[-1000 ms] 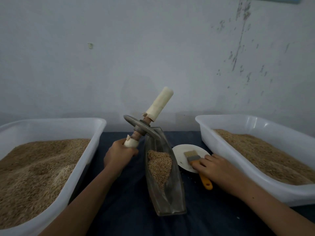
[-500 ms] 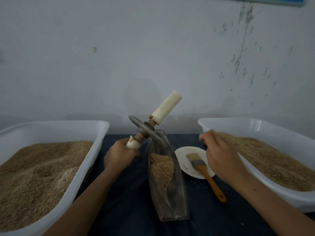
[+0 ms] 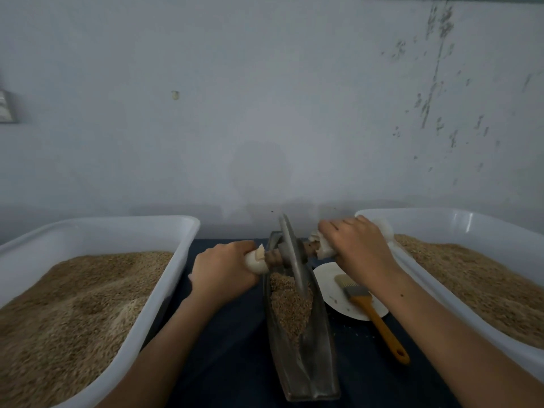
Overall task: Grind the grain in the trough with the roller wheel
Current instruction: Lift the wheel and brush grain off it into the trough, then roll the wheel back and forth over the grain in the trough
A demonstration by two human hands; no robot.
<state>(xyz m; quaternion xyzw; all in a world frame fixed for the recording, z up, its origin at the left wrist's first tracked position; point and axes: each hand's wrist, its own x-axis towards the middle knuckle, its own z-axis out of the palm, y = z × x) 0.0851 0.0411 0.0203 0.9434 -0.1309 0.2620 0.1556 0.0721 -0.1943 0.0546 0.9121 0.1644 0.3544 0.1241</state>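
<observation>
With your left hand [image 3: 223,275] wrapped round the white-bound handle on the near side of the axle and your right hand [image 3: 356,245] curled over the wrapped handle on the other, you hold the roller wheel [image 3: 290,254] upright on its edge at the middle of the frame, its rim sunk into the far end of the trough [image 3: 319,357]. That two-sided grip looks chosen so the thin disc cannot tip as you bear down, and so both arms can press evenly. The grain [image 3: 290,304] is heaped in the upper half of the trough, just in front of the wheel, while the lower end toward you shows bare metal; it appears mostly whole, so grinding seems barely begun. The trough runs lengthwise away from you on the dark tabletop [image 3: 232,348], which gives the wheel a straight track to roll along. To its right a brush [image 3: 371,307] lies with its bristles on a white plate [image 3: 329,281], probably kept there for sweeping up strays. White tubs of grain sit at the left edge [image 3: 164,278] and right edge [image 3: 441,228] of the frame.
</observation>
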